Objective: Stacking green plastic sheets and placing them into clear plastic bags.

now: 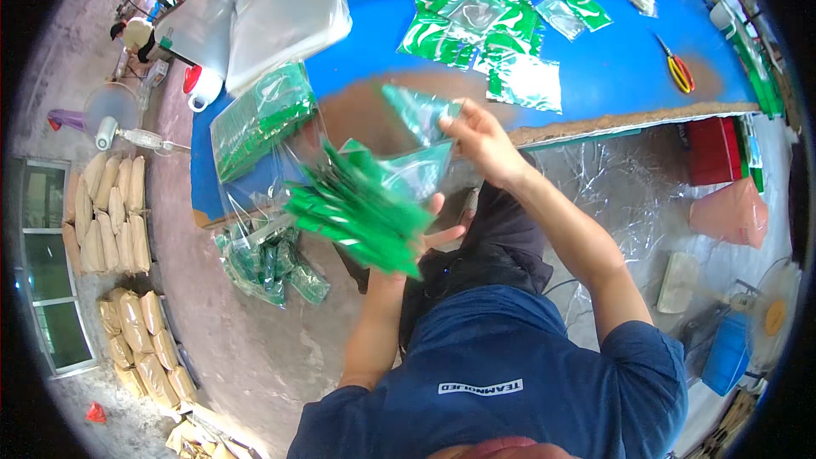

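Observation:
My left hand (pixel 438 235), mostly hidden beneath, grips a fanned stack of green packets (pixel 361 214), blurred by motion, in front of the table edge. A clear packet (pixel 416 168) stands up from the stack. My right hand (pixel 483 138) is closed, thumb against fingers, on a clear and green packet (pixel 418 110) just above it. To the left, a clear bag filled with green packets (pixel 259 123) lies on the blue table (pixel 361 47). More green packets (pixel 463 25) are spread loosely on the tabletop beyond my hands.
A grey bin (pixel 285 21) and a red-and-white jug (pixel 202 89) stand at the table's left. Scissors (pixel 677 68) lie at the right. Green-filled clear bags (pixel 274 268) hang or lie below the left edge. Brown sacks (pixel 110 212) are stacked far left; a person (pixel 136 36) is farther off.

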Demonstrator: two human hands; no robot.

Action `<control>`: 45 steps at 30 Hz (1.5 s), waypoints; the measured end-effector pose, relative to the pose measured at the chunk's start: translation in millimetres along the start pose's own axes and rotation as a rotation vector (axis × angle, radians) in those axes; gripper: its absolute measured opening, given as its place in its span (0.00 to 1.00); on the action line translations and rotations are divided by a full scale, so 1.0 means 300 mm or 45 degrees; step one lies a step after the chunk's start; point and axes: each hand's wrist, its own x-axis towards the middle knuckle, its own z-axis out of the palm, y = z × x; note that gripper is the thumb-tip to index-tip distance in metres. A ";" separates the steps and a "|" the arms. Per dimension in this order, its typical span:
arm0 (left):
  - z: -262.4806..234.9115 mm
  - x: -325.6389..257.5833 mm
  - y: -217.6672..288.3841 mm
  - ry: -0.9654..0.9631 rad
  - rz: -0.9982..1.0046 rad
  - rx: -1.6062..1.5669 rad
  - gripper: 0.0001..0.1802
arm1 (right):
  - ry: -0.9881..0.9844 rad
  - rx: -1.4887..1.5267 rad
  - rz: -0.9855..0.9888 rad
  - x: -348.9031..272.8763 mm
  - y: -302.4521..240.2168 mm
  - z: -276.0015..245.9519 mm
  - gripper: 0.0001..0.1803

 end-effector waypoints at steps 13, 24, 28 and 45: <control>-0.101 -0.065 0.004 0.806 0.351 0.852 0.29 | 0.013 -0.543 -0.262 -0.176 0.029 0.016 0.09; -0.131 -0.127 -0.049 0.792 0.331 0.767 0.32 | -0.068 -2.195 -0.521 -0.162 -0.114 -0.134 0.34; -0.123 -0.071 -0.097 0.975 0.432 0.724 0.27 | -0.296 -1.965 -0.646 -0.059 -0.077 -0.088 0.24; -0.290 -0.160 0.001 0.882 0.218 0.573 0.28 | 0.451 -1.471 -0.644 -0.117 -0.136 -0.291 0.14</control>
